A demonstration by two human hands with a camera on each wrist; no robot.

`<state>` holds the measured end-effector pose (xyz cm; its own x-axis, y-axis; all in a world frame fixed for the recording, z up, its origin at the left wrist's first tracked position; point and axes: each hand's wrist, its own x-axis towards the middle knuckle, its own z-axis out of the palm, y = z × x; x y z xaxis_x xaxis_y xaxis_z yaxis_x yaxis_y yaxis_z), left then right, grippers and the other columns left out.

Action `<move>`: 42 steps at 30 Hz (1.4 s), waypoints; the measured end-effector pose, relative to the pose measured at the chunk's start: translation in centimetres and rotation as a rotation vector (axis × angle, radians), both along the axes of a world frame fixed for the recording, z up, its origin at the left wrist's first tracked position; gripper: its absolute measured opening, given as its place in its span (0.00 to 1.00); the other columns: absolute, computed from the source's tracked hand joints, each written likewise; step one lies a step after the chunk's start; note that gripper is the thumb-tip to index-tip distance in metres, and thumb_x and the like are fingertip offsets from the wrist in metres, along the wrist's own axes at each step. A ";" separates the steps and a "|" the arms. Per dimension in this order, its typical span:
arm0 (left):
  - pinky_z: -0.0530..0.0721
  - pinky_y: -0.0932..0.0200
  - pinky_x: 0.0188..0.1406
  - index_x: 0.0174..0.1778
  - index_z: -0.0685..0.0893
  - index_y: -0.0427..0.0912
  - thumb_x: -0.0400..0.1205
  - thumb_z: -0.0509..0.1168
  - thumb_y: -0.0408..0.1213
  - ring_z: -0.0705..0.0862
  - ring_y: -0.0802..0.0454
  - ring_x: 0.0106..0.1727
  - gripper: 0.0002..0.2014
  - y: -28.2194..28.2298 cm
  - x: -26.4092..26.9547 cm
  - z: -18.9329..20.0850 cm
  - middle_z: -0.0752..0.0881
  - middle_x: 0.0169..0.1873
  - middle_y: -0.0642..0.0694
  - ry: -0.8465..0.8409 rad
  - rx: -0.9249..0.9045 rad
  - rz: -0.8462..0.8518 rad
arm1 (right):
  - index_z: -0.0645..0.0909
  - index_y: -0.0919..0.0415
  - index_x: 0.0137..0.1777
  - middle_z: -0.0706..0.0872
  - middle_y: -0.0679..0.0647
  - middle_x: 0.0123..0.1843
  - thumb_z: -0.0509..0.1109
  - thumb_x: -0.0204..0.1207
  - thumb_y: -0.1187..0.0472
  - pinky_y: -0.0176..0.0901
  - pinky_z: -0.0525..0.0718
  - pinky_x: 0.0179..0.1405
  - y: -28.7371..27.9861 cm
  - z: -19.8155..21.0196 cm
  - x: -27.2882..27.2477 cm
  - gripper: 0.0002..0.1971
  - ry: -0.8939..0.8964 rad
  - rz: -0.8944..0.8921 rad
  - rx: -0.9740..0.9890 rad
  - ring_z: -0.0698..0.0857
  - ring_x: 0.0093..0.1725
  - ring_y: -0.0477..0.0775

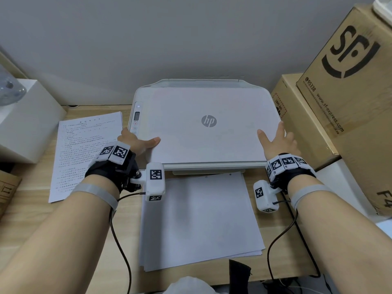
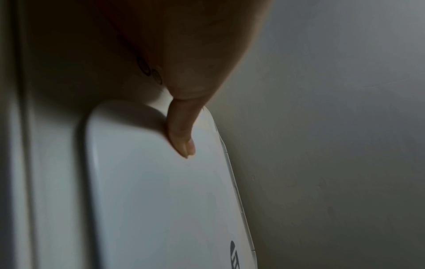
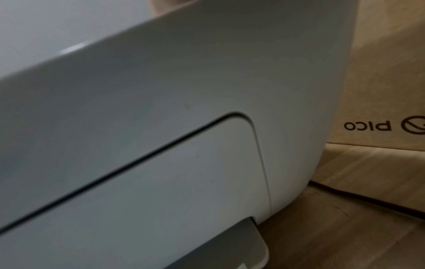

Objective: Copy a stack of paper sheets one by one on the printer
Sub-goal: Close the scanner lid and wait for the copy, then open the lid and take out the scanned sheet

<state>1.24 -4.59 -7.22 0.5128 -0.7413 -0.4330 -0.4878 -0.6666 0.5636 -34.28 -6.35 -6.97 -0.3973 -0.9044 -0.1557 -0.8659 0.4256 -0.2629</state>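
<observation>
The white HP printer (image 1: 203,124) stands at the middle of the desk with its lid down. My left hand (image 1: 139,142) is at the lid's front left corner, beside the control panel (image 1: 136,117). In the left wrist view its thumb (image 2: 181,134) lies flat on the lid (image 2: 161,200). My right hand (image 1: 273,141) rests spread and flat on the lid's front right part. A printed sheet (image 1: 84,153) lies left of the printer. Blank white sheets (image 1: 199,219) lie in front of it. The right wrist view shows only the printer's front (image 3: 161,109).
Cardboard boxes (image 1: 350,92) are stacked close against the printer's right side, and one carton (image 3: 379,91) shows in the right wrist view. A white box (image 1: 27,115) stands at the left. The wall is right behind the printer. Cables trail from both wrists over the desk's front edge.
</observation>
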 end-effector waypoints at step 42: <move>0.53 0.52 0.80 0.74 0.76 0.47 0.82 0.64 0.48 0.57 0.44 0.82 0.23 1.5 -1.4 2.0 0.51 0.83 0.43 0.231 -0.215 -0.033 | 0.75 0.69 0.68 0.80 0.61 0.65 0.68 0.78 0.56 0.43 0.73 0.54 1.4 5.7 -0.5 0.23 -0.954 -0.372 -0.210 0.80 0.56 0.59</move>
<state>-0.18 -3.10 -5.25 0.3934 -0.8429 -0.3671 -0.3497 -0.5065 0.7881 -34.75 -4.99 -1.27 -0.4508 -0.7952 -0.4055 -0.0833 0.4898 -0.8679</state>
